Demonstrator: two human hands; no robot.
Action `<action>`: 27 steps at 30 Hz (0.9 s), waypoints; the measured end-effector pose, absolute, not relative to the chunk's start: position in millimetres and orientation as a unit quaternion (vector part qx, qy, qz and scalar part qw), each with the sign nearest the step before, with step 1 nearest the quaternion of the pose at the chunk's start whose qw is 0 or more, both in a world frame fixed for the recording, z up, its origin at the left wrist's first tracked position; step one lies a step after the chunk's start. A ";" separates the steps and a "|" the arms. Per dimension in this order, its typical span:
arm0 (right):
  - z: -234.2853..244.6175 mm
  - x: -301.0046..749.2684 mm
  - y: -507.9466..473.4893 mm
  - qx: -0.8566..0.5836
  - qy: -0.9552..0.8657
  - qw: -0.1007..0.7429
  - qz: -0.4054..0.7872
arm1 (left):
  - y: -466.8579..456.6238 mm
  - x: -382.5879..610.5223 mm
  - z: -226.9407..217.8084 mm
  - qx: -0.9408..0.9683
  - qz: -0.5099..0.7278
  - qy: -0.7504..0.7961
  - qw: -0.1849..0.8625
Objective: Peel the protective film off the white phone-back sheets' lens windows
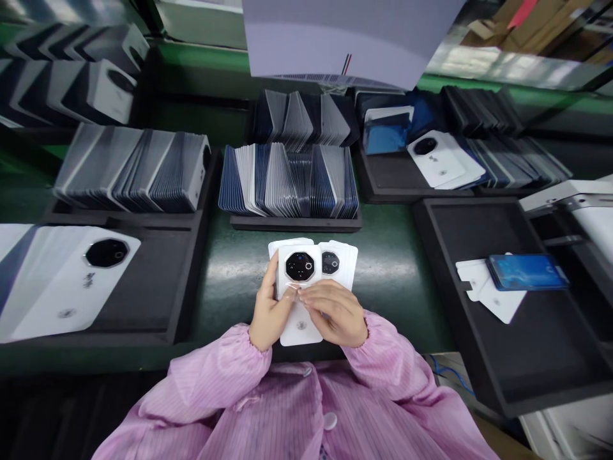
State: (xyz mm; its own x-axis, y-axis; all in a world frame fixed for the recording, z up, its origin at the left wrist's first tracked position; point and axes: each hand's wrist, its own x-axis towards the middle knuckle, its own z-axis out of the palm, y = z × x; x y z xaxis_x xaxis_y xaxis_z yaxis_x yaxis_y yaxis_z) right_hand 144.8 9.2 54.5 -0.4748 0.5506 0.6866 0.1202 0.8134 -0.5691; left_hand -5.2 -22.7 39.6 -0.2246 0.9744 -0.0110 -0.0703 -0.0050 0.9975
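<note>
While left hand (pixel 268 311) and right hand (pixel 336 314) clasp white plastic phone covers (pixel 301 331), two black octagonal camera windows (pixel 299 265) show on them. One blue glossy panel (pixel 527 271) lies well apart; a black foam tray (pixel 527 358) bears it.

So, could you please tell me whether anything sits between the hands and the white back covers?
Nothing visible does. The left hand grips the fanned white back covers from their left edge, and the right hand rests its fingers directly on the top one, over the green table.

Green mat (pixel 397 268) at centre left me room, cover rack (pixel 287 179) barred above, left tray (pixel 158 287), right tray (pixel 527 358) hemmed sides.
</note>
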 end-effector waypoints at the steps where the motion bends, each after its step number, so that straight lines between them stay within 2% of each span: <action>1: 54.5 144.8 9.2 -0.203 -0.828 0.471 0.227 | -22.7 -5.1 39.5 0.418 0.570 0.536 0.462; 10: 56.7 144.6 10.3 -0.249 -0.816 0.482 0.200 | -23.4 -4.1 39.8 0.387 0.558 0.536 0.502; 13: 58.8 146.5 11.2 -0.324 -0.785 0.497 0.177 | -23.8 -2.8 42.8 0.371 0.560 0.526 0.522; 17: 61.2 149.5 15.9 -0.472 -0.740 0.428 0.216 | -24.9 -1.9 46.8 0.326 0.546 0.499 0.589; 20: 63.3 153.2 21.3 -0.483 -0.729 0.394 0.282 | -24.5 -1.6 47.9 0.270 0.527 0.465 0.658; 22: 65.4 160.1 26.1 -0.484 -0.696 0.424 0.320 | -23.4 -1.1 47.2 0.235 0.526 0.443 0.686; 26: 67.7 188.8 40.9 -0.513 -0.520 0.602 0.322 | -20.2 -1.0 45.8 0.211 0.550 0.449 0.672; 27: 66.7 196.6 45.1 -0.522 -0.488 0.624 0.316 | -19.3 -1.4 46.4 0.207 0.556 0.456 0.664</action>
State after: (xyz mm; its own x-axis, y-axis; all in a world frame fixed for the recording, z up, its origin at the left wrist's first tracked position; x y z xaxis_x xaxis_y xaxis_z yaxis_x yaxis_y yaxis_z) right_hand 196.6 45.1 66.7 0.3242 0.9041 0.2784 0.1141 0.2548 -0.9602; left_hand -1.4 -19.3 46.4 -0.0337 0.9265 -0.3749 -0.5490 0.2962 0.7815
